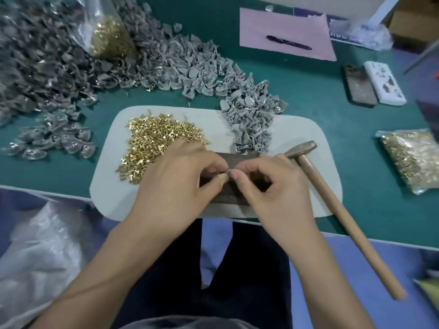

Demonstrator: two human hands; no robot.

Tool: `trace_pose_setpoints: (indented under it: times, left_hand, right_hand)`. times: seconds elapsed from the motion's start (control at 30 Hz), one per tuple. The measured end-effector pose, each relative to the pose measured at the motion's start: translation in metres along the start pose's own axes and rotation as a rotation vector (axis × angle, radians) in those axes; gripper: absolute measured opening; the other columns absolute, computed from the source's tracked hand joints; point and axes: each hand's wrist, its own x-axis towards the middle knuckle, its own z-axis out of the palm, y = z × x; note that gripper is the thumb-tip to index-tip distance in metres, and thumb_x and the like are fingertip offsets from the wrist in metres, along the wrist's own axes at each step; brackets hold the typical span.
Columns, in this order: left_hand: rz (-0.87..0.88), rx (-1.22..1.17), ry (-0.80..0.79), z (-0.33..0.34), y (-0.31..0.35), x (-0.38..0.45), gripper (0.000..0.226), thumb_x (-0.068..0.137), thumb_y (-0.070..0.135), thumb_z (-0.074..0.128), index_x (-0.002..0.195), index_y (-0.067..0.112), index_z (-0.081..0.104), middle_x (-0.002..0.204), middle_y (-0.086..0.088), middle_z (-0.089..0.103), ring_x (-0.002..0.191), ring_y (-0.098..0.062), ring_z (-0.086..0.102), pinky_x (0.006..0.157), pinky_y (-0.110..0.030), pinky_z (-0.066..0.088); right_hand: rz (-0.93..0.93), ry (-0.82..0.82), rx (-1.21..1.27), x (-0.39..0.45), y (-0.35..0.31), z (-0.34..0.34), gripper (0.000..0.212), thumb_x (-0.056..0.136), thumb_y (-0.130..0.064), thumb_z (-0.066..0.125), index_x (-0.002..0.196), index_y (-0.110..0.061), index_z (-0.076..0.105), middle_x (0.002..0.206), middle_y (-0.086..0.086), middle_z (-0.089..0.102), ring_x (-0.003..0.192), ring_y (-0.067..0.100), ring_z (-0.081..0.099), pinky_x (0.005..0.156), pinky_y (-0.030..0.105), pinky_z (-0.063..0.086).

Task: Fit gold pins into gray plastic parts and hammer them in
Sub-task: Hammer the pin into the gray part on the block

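Observation:
Both hands meet over a dark metal block (234,197) on the white mat (297,129). My left hand (180,179) and my right hand (270,186) together pinch one small gray plastic part (227,172) between thumbs and fingertips; whether a pin is in it is hidden. A heap of gold pins (156,141) lies on the mat left of my hands. A pile of gray plastic parts (251,119) sits behind my right hand. The hammer (332,203) lies to the right, its head near my right hand, its wooden handle past the table edge.
Large heaps of gray parts (71,67) cover the green table at left and back. A bag of gold pins (413,160) lies at far right, another (109,36) at back left. A pink sheet with a pen (288,42) and two phones (373,84) lie behind.

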Motion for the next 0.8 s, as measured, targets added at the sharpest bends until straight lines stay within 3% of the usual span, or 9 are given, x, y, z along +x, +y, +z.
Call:
trace_pose_setpoints:
  times: [0.2,0.37,0.5,0.7,0.8]
  left_hand:
    - [-0.053,-0.055,0.003,0.012,-0.001,-0.010,0.008,0.088,0.038,0.069,0.095,0.035,0.071,0.089,0.015,0.058,0.095,-0.008,0.046,0.069,-0.039,0.049]
    - [-0.011,0.041,0.031,0.011,-0.001,-0.008,0.008,0.089,0.040,0.067,0.095,0.037,0.072,0.087,0.016,0.057,0.090,-0.007,0.043,0.059,-0.019,0.035]
    - [-0.020,0.045,0.020,0.010,-0.001,-0.007,0.006,0.088,0.038,0.071,0.094,0.039,0.073,0.085,0.017,0.058,0.089,-0.008,0.042,0.058,-0.018,0.035]
    - [-0.012,0.048,0.009,0.011,-0.002,-0.006,0.013,0.085,0.034,0.075,0.097,0.037,0.073,0.086,0.017,0.058,0.088,-0.008,0.041,0.056,-0.021,0.031]
    - [-0.006,0.044,0.019,0.010,-0.001,-0.006,0.009,0.086,0.035,0.072,0.094,0.037,0.073,0.085,0.017,0.057,0.087,-0.008,0.040,0.056,-0.016,0.028]
  right_hand:
    - [-0.095,-0.021,-0.136,-0.003,-0.001,0.001,0.006,0.089,-0.026,0.075,0.085,-0.030,0.076,0.075,-0.014,0.062,0.082,0.016,0.051,0.078,0.050,0.044]
    - [-0.138,-0.006,-0.323,-0.003,-0.009,-0.005,0.006,0.087,-0.026,0.076,0.085,-0.032,0.076,0.073,-0.014,0.059,0.081,0.015,0.049,0.076,0.047,0.041]
    - [-0.170,-0.075,-0.426,0.002,-0.021,-0.013,0.009,0.087,-0.024,0.076,0.079,-0.029,0.076,0.070,-0.011,0.062,0.080,0.020,0.048,0.076,0.045,0.041]
    - [-0.293,-0.146,-0.728,0.010,-0.039,-0.012,0.012,0.076,-0.017,0.077,0.067,-0.023,0.071,0.066,-0.007,0.059,0.080,0.024,0.053,0.071,0.034,0.022]
    - [-0.255,-0.149,-0.608,0.008,-0.028,-0.014,0.013,0.087,-0.023,0.071,0.075,-0.024,0.074,0.070,-0.008,0.061,0.079,0.021,0.050,0.072,0.036,0.037]
